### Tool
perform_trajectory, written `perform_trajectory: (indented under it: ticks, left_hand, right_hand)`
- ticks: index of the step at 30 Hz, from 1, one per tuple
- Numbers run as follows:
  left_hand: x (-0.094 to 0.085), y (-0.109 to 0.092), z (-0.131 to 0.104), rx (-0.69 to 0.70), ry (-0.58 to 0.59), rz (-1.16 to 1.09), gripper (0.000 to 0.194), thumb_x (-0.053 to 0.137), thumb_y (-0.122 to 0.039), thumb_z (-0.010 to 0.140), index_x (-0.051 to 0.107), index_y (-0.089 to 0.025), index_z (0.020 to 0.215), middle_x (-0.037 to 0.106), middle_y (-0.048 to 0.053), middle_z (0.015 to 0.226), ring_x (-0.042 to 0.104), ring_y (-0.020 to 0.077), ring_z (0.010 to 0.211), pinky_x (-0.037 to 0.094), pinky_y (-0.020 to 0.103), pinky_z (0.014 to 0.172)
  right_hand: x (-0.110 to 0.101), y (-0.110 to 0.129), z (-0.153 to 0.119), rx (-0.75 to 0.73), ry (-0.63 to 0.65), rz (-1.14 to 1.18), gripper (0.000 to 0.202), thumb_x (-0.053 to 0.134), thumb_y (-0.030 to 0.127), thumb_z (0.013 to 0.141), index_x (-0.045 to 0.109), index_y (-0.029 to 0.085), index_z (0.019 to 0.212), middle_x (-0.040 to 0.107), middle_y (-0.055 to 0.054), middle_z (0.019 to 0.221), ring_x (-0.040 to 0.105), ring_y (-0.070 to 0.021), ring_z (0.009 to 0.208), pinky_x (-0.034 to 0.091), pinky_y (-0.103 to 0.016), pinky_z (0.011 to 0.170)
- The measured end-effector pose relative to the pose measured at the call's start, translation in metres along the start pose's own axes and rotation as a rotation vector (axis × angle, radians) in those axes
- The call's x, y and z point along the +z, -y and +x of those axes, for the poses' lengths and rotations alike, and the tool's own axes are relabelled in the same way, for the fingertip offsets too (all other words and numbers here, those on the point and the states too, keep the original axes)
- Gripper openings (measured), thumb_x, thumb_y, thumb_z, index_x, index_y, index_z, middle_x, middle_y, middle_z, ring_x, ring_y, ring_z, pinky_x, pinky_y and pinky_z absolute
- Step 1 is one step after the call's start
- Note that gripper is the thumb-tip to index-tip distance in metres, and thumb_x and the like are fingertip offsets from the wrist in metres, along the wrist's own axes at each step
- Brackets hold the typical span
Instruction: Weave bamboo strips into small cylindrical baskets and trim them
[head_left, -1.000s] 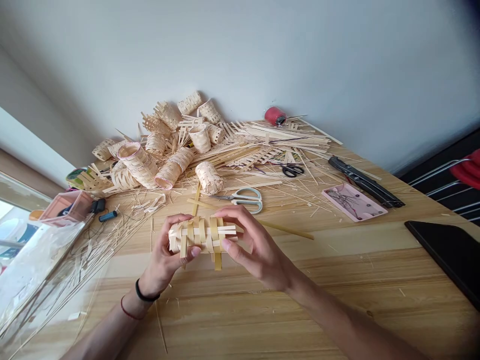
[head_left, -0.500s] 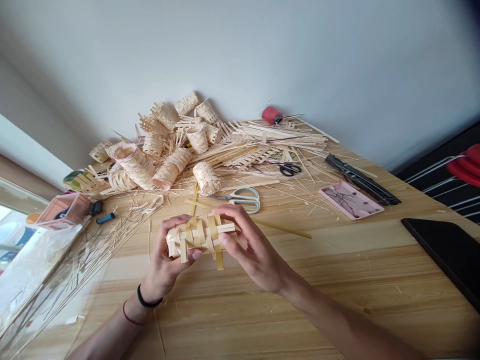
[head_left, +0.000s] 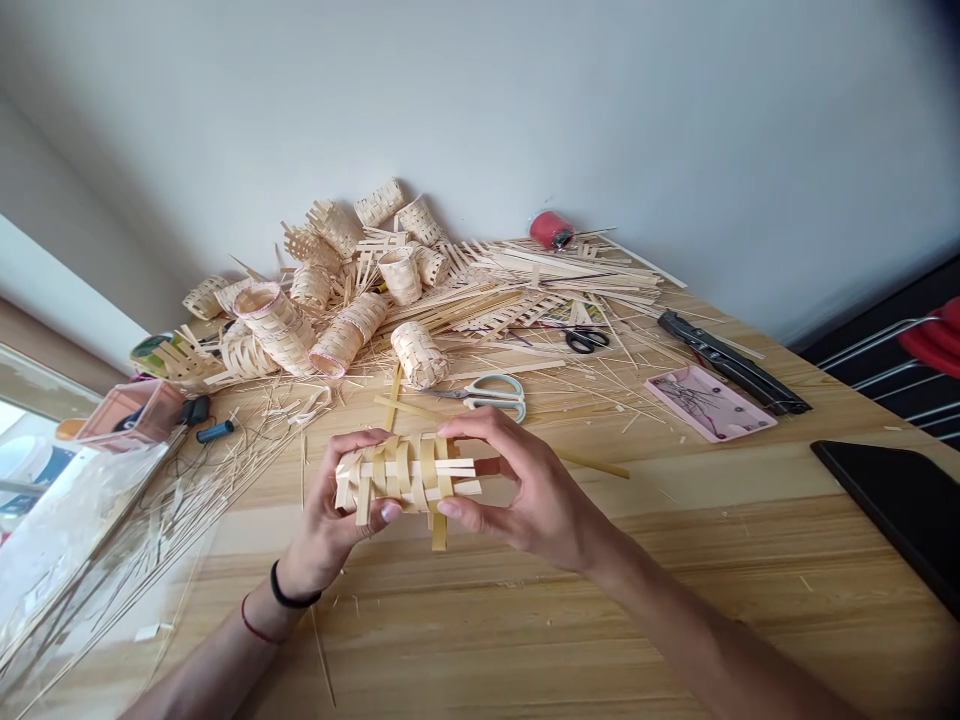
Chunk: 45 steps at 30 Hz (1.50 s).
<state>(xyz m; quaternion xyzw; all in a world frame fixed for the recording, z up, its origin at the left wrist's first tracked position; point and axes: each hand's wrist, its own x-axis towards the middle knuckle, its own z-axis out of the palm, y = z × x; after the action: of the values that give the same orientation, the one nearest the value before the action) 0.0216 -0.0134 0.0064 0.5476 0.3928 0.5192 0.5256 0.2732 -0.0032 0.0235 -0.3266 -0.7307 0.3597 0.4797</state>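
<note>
Between my two hands lies a small woven basket of pale and yellowish wood strips, held on its side above the table. My left hand is closed around its left end, thumb below and fingers over the top. At the right end, my right hand grips it with the thumb at the lower edge and fingers on the upper side. Loose strip ends stick out to the right, and a yellowish strip hangs down. Just beyond are white-handled scissors and a finished-looking woven basket.
Behind, a heap of woven baskets and loose strips stretches along the wall. Black scissors, a pink tray with thin metal pieces, a black tool and a dark tablet-like slab are rightward. A pink box stands left.
My right thumb has moved down to the basket's lower edge, and the right fingers have spread wider around its end. More of the strip ends shows. The view has shifted slightly.
</note>
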Motion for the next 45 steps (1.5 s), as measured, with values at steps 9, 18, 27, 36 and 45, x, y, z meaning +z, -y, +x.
perform_trajectory:
  ticks: [9, 18, 27, 36, 45]
  left_hand:
    - [-0.004, 0.004, 0.0, -0.024, -0.002, -0.009, 0.056, 0.095, -0.034, 0.079, 0.068, -0.031, 0.127, 0.065, 0.006, 0.143, 0.064, 0.0279, 0.125, 0.058, 0.041, 0.101]
    - [0.004, 0.0, 0.006, -0.094, -0.048, -0.143, 0.049, 0.092, -0.041, 0.082, 0.069, -0.029, 0.124, 0.072, 0.003, 0.108, 0.069, 0.0219, 0.095, 0.06, 0.033, 0.08]
    - [0.006, 0.001, 0.007, -0.364, -0.001, -0.348, 0.056, 0.086, -0.058, 0.086, 0.075, -0.023, 0.128, 0.08, 0.01, 0.127, 0.079, 0.0277, 0.101, 0.07, 0.035, 0.075]
    - [0.005, -0.003, 0.01, -0.492, 0.185, -0.415, 0.064, 0.07, -0.078, 0.09, 0.083, -0.02, 0.116, 0.085, 0.011, 0.093, 0.078, 0.023, 0.073, 0.067, 0.028, 0.057]
    - [0.007, 0.003, 0.008, -0.357, 0.056, -0.326, 0.054, 0.078, -0.066, 0.091, 0.083, -0.02, 0.12, 0.084, 0.011, 0.106, 0.076, 0.0236, 0.082, 0.061, 0.029, 0.062]
  right_hand:
    - [0.005, -0.002, 0.0, 0.005, -0.052, 0.019, 0.044, 0.085, 0.042, 0.093, 0.067, 0.026, 0.13, 0.072, -0.009, 0.124, 0.074, -0.0265, 0.114, 0.069, -0.038, 0.087]
    - [0.005, -0.003, -0.002, -0.018, 0.033, -0.001, 0.065, 0.083, 0.034, 0.093, 0.054, 0.031, 0.15, 0.055, -0.013, 0.155, 0.056, -0.0334, 0.145, 0.064, -0.047, 0.105]
    - [0.008, -0.004, -0.003, -0.097, 0.038, -0.112, 0.077, 0.082, 0.03, 0.093, 0.044, 0.032, 0.159, 0.049, -0.015, 0.162, 0.05, -0.0354, 0.151, 0.051, -0.056, 0.122]
    - [0.003, 0.003, -0.003, -0.06, 0.093, -0.094, 0.076, 0.085, 0.031, 0.09, 0.049, 0.028, 0.157, 0.059, -0.015, 0.153, 0.057, -0.0334, 0.144, 0.052, -0.052, 0.12]
    - [0.004, 0.003, -0.002, -0.056, 0.046, -0.123, 0.068, 0.087, 0.027, 0.086, 0.057, 0.028, 0.147, 0.065, -0.013, 0.143, 0.065, -0.0318, 0.13, 0.06, -0.049, 0.109]
